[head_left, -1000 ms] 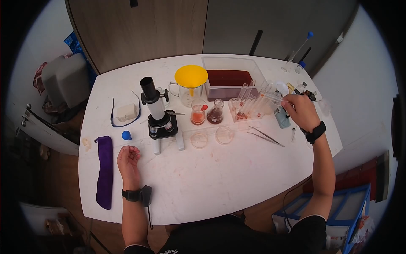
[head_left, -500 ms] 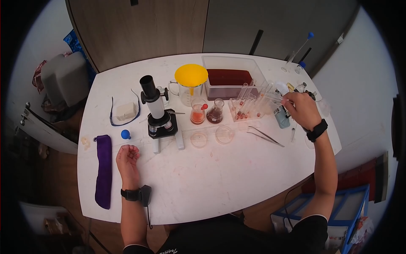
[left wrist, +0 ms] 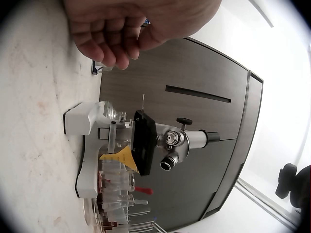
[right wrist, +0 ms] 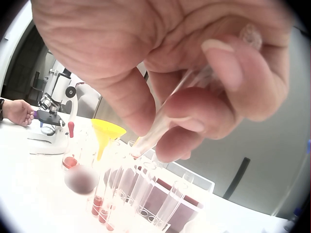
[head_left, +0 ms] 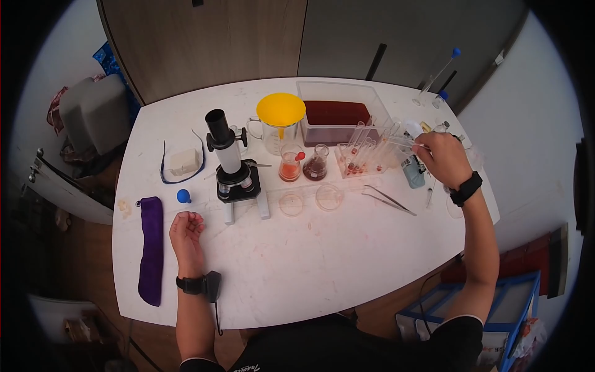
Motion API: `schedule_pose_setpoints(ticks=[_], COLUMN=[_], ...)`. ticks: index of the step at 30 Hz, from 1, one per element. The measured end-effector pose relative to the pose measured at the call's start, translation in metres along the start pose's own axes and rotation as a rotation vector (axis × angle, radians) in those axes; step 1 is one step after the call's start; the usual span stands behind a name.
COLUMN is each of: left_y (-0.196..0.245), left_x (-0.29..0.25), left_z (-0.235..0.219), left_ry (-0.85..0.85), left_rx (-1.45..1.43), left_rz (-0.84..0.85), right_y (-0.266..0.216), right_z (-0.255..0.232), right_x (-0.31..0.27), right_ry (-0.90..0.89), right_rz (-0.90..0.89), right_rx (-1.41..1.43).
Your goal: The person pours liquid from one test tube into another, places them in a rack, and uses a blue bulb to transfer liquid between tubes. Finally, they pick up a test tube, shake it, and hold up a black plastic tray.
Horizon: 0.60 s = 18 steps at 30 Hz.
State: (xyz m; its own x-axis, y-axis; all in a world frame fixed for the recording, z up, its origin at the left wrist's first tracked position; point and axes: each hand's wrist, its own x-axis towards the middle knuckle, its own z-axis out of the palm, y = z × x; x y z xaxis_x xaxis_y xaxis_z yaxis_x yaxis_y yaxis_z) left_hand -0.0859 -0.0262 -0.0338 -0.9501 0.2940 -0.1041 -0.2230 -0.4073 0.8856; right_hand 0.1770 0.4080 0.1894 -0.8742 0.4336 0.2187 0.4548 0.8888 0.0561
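Observation:
My right hand grips a clear glass test tube between thumb and fingers. Steeply tilted, the tube has its lower left end right at the tops of the tubes standing in the clear rack. Several of those upright test tubes hold a little red liquid at the bottom. On the table at the left, my left hand rests with loosely curled fingers and nothing in it. Just beyond its fingertips lies a blue rubber bulb, and a purple pouch is to its left.
A microscope stands mid-left, beside goggles. Behind are a jug with a yellow funnel and a tub of red liquid. Two flasks, petri dishes and tweezers sit centrally. A blue-topped dropper rises at the back right.
My right hand has shifted slightly to the right with the test tube still in its grip. The left hand stays where it was.

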Motion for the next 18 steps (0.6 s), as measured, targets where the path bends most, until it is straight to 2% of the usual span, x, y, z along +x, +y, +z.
schedule_pose_setpoints(ticks=[8,15,18], left_y=[-0.0038,0.0003,0.0008], left_x=[0.0025,-0.0008,-0.0012], left_z=[-0.0075,0.001,0.0015], left_ry=[-0.036,0.006,0.011], left_rx=[0.024,0.013,0.016], left_rz=[-0.002,0.001,0.0], right_y=[-0.0042,-0.007,-0.0058], right_z=[-0.004,-0.0067,-0.0055], right_x=[0.0008,0.0025,0.0034], right_ry=[-0.024,-0.04,0.005], right_rz=[0.011,0.003,-0.026], right_rx=[-0.07,-0.136,-0.133])
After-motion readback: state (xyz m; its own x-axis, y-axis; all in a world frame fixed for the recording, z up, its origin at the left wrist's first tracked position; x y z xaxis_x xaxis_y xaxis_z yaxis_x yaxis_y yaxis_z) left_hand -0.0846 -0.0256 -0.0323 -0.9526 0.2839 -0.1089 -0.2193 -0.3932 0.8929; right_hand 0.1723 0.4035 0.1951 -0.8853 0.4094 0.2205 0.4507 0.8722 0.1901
